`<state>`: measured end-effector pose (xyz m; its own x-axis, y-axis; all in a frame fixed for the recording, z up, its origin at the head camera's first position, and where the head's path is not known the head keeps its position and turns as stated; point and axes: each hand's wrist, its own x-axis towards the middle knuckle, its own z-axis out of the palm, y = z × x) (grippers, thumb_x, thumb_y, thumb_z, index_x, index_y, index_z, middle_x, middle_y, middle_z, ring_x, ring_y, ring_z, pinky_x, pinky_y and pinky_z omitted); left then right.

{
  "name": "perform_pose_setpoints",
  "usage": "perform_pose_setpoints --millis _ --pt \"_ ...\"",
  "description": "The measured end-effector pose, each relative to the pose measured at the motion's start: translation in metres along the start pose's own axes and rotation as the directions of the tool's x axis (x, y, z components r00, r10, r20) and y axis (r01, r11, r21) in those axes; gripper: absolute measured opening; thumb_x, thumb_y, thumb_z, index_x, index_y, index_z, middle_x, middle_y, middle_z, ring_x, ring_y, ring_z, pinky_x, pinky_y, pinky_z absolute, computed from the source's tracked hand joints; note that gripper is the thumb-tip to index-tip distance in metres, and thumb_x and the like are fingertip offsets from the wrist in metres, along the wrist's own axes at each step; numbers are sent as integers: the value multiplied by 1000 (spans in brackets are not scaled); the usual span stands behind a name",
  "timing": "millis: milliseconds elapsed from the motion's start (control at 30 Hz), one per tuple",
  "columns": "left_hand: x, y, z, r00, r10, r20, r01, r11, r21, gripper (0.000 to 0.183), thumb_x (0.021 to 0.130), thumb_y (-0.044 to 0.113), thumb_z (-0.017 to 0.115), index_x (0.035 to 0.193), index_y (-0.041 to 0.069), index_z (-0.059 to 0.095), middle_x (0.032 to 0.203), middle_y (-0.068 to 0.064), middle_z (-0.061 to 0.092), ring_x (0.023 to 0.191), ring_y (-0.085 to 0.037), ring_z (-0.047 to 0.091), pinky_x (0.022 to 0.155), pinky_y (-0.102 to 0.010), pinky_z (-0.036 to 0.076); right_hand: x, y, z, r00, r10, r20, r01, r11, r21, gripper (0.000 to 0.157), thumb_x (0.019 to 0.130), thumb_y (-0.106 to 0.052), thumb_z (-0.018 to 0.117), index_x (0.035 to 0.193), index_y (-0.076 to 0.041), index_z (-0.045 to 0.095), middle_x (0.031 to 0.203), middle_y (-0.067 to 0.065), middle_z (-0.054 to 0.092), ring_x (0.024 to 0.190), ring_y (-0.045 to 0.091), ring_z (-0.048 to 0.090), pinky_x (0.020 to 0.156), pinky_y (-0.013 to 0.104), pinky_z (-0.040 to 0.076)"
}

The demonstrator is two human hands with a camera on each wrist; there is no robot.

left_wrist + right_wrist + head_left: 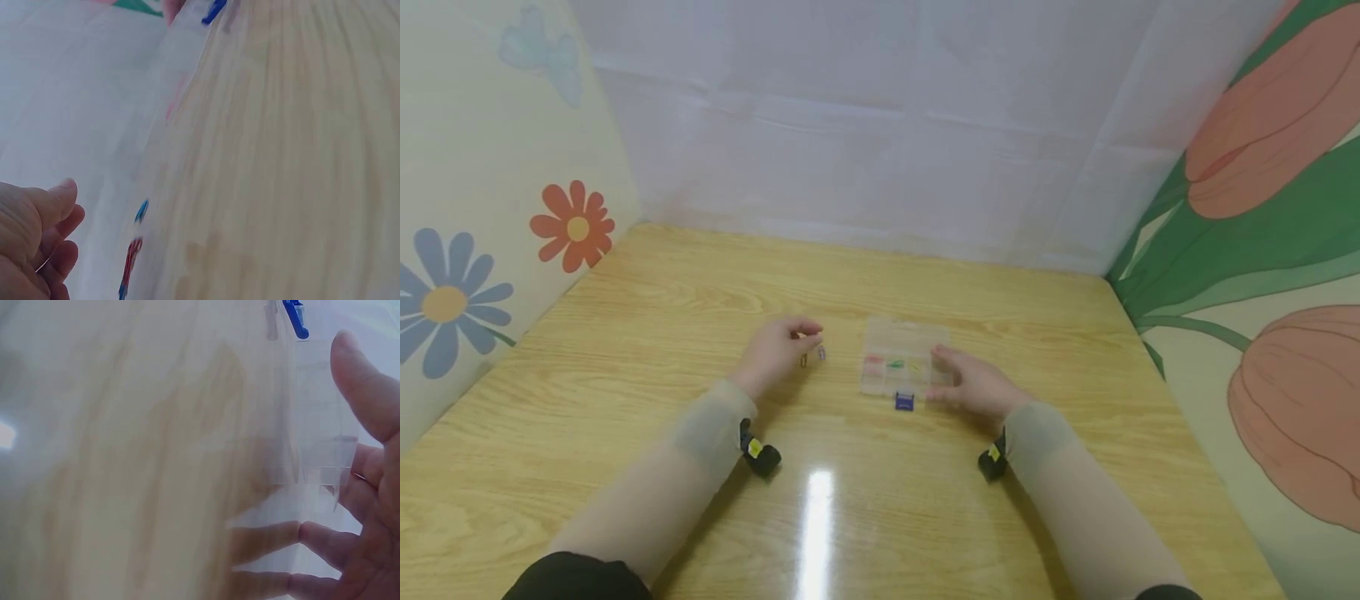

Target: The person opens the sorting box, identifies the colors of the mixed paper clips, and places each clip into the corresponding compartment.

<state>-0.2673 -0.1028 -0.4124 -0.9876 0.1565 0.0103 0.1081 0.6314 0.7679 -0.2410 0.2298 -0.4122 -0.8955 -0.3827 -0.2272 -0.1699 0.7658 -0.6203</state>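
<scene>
A clear plastic compartment box (874,333) lies on the table with a blue latch (905,402) at its front. Small red clips (874,361), a green clip (896,364) and a yellow clip (914,365) show in its compartments. My right hand (973,382) is at the box's right end, thumb and fingers spread. Left of the box, my left hand (778,354) hovers with loosely bent fingers; nothing shows between them. By its fingertips are two small loose clips, a reddish one (130,265) and a bluish one (142,211).
The wood-grain table (700,275) spreads around the box. A white sheet (865,125) hangs behind it. Panels painted with flowers stand at the left (490,167) and right (1285,275). A bright reflection lies on the near tabletop.
</scene>
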Motion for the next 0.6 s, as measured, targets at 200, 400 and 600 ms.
perform_pose_setpoints --millis 200,400,600 --pt "-8 -19 -18 999 -46 -8 46 999 4 27 97 23 59 119 8 62 118 -11 62 105 -29 56 90 -45 44 -1 -1 0 1000 1 1 -1 1000 -2 87 81 -50 71 151 -18 30 157 1 25 143 25 22 115 47 14" --pt "-10 -30 -22 998 -59 -21 60 997 43 28 94 27 63 115 8 65 117 -13 63 102 -29 56 90 -46 43 0 -1 0 1000 3 0 -3 1000 -8 87 81 -49 72 151 -18 30 156 2 27 143 26 23 114 47 14" --pt "-9 -33 -23 997 -73 -5 73 993 90 28 94 23 63 114 4 67 121 -18 61 115 -36 53 100 -51 38 1 -2 -1 1000 -7 -6 6 1000 -27 89 80 -52 71 151 -18 31 156 3 28 143 27 23 114 48 15"
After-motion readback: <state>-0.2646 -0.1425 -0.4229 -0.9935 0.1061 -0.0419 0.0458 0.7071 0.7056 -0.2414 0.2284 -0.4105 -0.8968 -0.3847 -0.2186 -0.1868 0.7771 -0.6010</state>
